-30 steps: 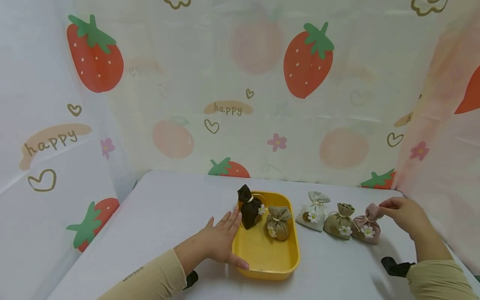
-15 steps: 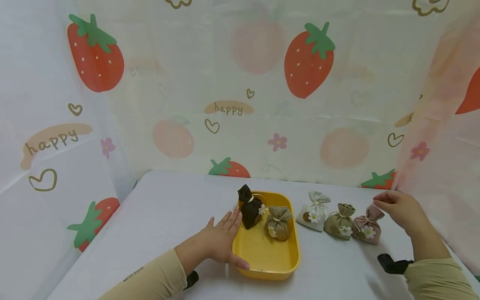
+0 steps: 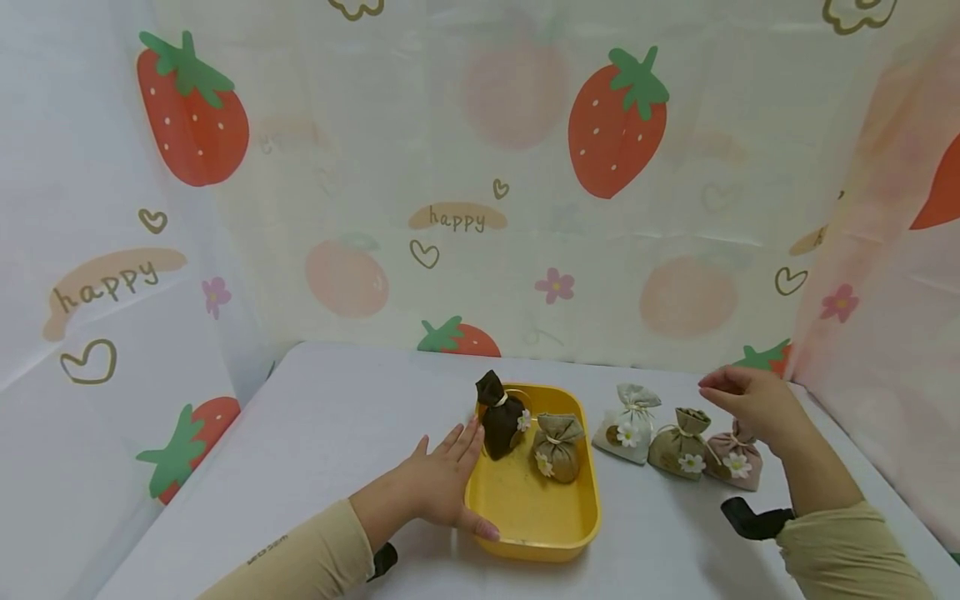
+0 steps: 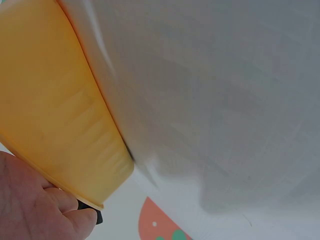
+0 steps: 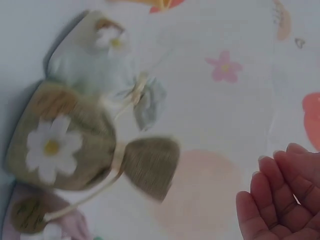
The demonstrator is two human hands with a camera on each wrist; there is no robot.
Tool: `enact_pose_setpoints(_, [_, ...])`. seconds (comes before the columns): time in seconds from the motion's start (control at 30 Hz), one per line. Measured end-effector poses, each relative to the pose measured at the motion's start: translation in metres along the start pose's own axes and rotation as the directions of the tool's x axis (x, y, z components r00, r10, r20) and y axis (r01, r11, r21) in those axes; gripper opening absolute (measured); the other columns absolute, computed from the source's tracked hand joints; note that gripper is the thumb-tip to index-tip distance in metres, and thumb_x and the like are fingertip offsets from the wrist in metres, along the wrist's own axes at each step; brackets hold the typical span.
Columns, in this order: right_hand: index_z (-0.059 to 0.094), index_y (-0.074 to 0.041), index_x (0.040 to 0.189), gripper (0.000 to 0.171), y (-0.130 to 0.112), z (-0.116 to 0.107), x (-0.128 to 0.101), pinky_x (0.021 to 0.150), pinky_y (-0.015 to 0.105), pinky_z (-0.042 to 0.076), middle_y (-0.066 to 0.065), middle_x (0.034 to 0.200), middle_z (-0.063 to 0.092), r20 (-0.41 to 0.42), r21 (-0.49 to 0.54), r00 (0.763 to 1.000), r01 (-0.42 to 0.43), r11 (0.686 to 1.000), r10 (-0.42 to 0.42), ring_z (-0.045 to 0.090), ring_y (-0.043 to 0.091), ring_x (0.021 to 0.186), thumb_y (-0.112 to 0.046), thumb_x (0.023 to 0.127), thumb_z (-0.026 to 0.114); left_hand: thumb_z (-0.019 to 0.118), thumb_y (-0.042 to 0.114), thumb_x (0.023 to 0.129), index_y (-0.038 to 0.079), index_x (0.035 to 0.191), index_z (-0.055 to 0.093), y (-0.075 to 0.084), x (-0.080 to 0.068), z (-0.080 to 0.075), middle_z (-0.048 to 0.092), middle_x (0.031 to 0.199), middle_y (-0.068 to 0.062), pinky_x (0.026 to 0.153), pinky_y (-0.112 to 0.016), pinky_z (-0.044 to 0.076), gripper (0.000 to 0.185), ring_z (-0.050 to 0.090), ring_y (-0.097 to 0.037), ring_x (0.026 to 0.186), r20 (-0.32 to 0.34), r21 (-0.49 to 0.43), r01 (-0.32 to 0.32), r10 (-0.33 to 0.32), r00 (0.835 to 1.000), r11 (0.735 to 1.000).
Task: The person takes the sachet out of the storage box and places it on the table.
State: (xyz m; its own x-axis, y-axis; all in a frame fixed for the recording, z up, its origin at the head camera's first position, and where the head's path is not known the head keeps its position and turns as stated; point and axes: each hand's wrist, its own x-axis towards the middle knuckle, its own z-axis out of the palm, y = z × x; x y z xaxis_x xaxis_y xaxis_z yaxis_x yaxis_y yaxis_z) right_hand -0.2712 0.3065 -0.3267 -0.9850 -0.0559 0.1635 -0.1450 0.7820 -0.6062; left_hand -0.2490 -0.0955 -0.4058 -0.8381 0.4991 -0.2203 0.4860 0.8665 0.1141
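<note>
Rests spread, ungripping left fingers (image 3: 454,437) against the yellow tray (image 3: 534,551), holds empty, bent right fingers (image 3: 731,381) near the olive sachet (image 3: 678,448) at right, and might topple the neighbouring pink sachet (image 3: 729,448) by brushing it.

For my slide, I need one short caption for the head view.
Left hand against a yellow tray holding two small pouches; right hand hovers near three more pouches.

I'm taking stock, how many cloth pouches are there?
5. A dark pouch and a tan pouch are in the yellow tray; right of it on the table are a white pouch, an olive pouch and, partly behind the right hand, a pink pouch. No others show.
</note>
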Motion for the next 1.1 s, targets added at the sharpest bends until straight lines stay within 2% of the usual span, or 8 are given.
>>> enact_pose_setpoints(0.13, [0.063, -0.005, 0.101, 0.033, -0.017, 0.008, 0.003, 0.06, 0.029, 0.043, 0.01, 0.094, 0.064, 0.023, -0.006, 0.998, 0.05, 0.999, -0.05, 0.053, 0.017, 0.076, -0.035, 0.09, 0.058, 0.044, 0.089, 0.055, 0.011, 0.148, 0.0, 0.0, 0.0, 0.0, -0.009, 0.153, -0.005, 0.103, -0.062, 0.012, 0.129, 0.001, -0.024, 0.14, 0.002, 0.0, -0.001, 0.001, 1.0, 1.0])
enact_pose_setpoints(0.27, [0.064, -0.007, 0.1, 0.029, -0.031, 0.017, 0.007, 0.07, 0.032, 0.045, 0.006, 0.093, 0.065, 0.05, 0.009, 0.995, 0.083, 0.996, -0.084, 0.056, 0.017, 0.084, -0.034, 0.089, 0.059, 0.044, 0.089, 0.055, 0.011, 0.148, 0.0, 0.0, -0.001, 0.0, -0.009, 0.153, -0.005, 0.103, -0.062, 0.011, 0.129, 0.001, -0.025, 0.14, 0.002, -0.003, -0.003, 0.003, 1.0, 1.0])
enact_pose_setpoints(0.5, [0.064, -0.009, 0.098, 0.022, -0.054, 0.036, 0.014, 0.075, 0.035, 0.047, 0.004, 0.09, 0.064, 0.117, 0.066, 0.988, 0.093, 0.993, -0.1, 0.056, 0.02, 0.085, -0.028, 0.089, 0.06, 0.043, 0.089, 0.054, 0.012, 0.148, 0.0, 0.0, 0.001, 0.001, -0.011, 0.153, -0.003, 0.103, -0.061, 0.01, 0.129, 0.0, -0.024, 0.14, 0.001, 0.0, 0.004, -0.004, 1.0, 1.0])
enact_pose_setpoints(0.73, [0.066, -0.011, 0.095, 0.014, -0.066, 0.063, 0.027, 0.076, 0.037, 0.049, 0.002, 0.089, 0.065, 0.157, 0.055, 0.975, 0.151, 0.987, -0.158, 0.058, 0.019, 0.084, -0.022, 0.089, 0.061, 0.044, 0.089, 0.054, 0.012, 0.148, -0.001, -0.002, 0.002, 0.002, -0.012, 0.153, -0.003, 0.103, -0.061, 0.01, 0.129, -0.001, -0.023, 0.14, -0.007, -0.002, -0.001, 0.001, 1.0, 1.0])
enact_pose_setpoints(0.87, [0.066, -0.011, 0.095, 0.013, -0.073, 0.079, 0.032, 0.078, 0.038, 0.049, 0.002, 0.09, 0.065, 0.189, 0.051, 0.97, 0.148, 0.988, -0.155, 0.059, 0.018, 0.085, -0.022, 0.088, 0.062, 0.045, 0.089, 0.055, 0.012, 0.148, 0.0, -0.001, 0.001, 0.002, -0.011, 0.153, -0.003, 0.103, -0.061, 0.01, 0.129, -0.001, -0.023, 0.14, -0.008, -0.001, -0.002, 0.002, 1.0, 1.0])
enact_pose_setpoints(1.1, [0.066, -0.006, 0.101, 0.019, -0.087, 0.1, 0.037, 0.08, 0.037, 0.048, 0.003, 0.092, 0.066, 0.298, 0.084, 0.939, 0.153, 0.985, -0.172, 0.06, 0.017, 0.086, -0.02, 0.088, 0.062, 0.047, 0.087, 0.056, 0.011, 0.148, 0.001, 0.0, -0.001, -0.001, -0.009, 0.153, -0.005, 0.103, -0.062, 0.01, 0.128, 0.0, -0.024, 0.14, -0.003, -0.021, -0.006, 0.006, 1.0, 1.0])
